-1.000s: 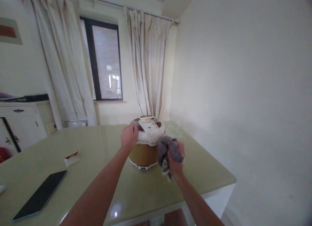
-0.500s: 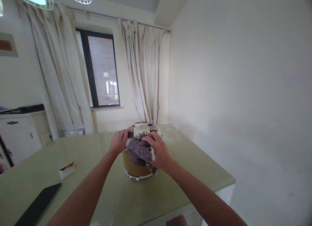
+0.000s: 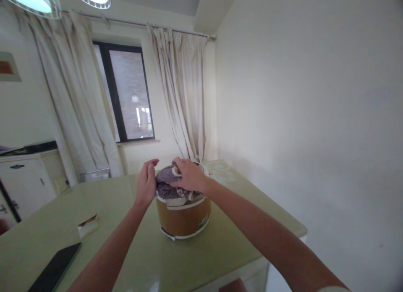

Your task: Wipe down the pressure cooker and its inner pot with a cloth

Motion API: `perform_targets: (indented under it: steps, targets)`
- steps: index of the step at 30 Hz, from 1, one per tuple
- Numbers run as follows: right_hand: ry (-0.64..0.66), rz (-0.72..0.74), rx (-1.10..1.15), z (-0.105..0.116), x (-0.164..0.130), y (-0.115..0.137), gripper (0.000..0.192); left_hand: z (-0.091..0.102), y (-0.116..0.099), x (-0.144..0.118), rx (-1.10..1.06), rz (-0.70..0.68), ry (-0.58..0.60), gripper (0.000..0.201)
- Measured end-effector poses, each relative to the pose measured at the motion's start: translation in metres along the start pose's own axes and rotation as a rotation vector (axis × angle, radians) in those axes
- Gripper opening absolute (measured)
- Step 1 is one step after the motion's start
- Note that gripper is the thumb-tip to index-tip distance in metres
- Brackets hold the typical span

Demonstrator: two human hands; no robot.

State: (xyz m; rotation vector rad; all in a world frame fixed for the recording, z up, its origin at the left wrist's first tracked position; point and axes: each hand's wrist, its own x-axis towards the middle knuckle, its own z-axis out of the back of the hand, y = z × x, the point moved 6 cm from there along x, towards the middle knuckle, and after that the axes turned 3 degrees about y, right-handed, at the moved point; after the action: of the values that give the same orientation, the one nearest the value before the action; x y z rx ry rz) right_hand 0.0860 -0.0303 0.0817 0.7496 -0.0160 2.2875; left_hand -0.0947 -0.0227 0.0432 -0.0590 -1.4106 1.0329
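Observation:
A round tan container with white rims stands on the green table. It has turned so that a small label shows low on its right side. On its top lies a bunched purple-grey cloth with pale edges. My right hand comes over from the right, fingers closed on the cloth and pressing it to the lid. My left hand is upright against the left side of the cloth and rim, its fingers stretched out and holding nothing. Most of the lid is hidden under cloth and hand.
The green table has a corner at the right. A dark flat phone or tablet and a small white packet lie on its left. A white wall rises at the right, with curtains behind.
My right hand has carried the cloth up and left across the lid. The container has rotated, showing its label. My left hand has moved slightly left, its fingers now off the lid's top.

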Motion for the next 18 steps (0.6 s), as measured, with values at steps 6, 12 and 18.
perform_targets:
  steps: [6, 12, 18]
  targets:
    - [0.5, 0.013, 0.538, 0.014, 0.026, -0.045, 0.081, -0.037, -0.059, -0.029, 0.143, -0.301, 0.336, 0.089]
    - [0.092, -0.118, 0.709, 0.017, 0.056, -0.112, 0.04, -0.039, -0.068, -0.047, 0.371, -0.371, 0.369, 0.065]
    - [0.132, 0.053, 0.675, -0.046, 0.062, -0.101, 0.04, -0.072, -0.115, -0.101, 0.573, -0.777, 0.406, 0.046]
